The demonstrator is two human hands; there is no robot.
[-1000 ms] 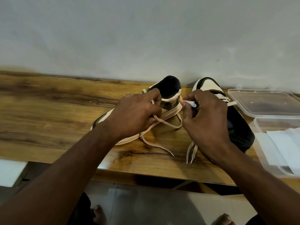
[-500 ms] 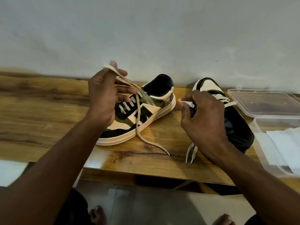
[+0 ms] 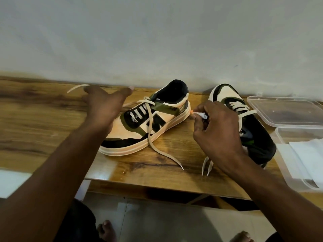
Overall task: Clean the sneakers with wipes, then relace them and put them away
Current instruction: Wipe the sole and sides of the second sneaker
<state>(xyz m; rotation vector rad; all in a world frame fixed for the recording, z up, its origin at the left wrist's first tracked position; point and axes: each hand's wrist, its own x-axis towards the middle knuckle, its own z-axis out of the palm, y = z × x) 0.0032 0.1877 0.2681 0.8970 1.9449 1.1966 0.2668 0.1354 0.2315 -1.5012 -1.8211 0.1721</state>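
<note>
Your left hand (image 3: 104, 109) is up over the toe end of the left sneaker (image 3: 146, 123). It looks blurry. Its fingers are spread, and one end of the lace (image 3: 148, 123) sticks out past them, but you cannot tell if the hand is pinching it. Your right hand (image 3: 216, 130) is just to the right of that sneaker's heel, with its fingers curled tight on a small white wipe (image 3: 202, 116). The other sneaker (image 3: 244, 123) lies further right, partly behind that hand.

Watch out: the long lace end lies loose across the sneaker's side and down on the table (image 3: 43, 130). If you pull too hard, it may slip out of the holes.

Right of both sneakers are 2 clear things. The lid (image 3: 286, 110) holds nothing. The box (image 3: 283, 152) has white wipes (image 3: 304, 158) in it.
</note>
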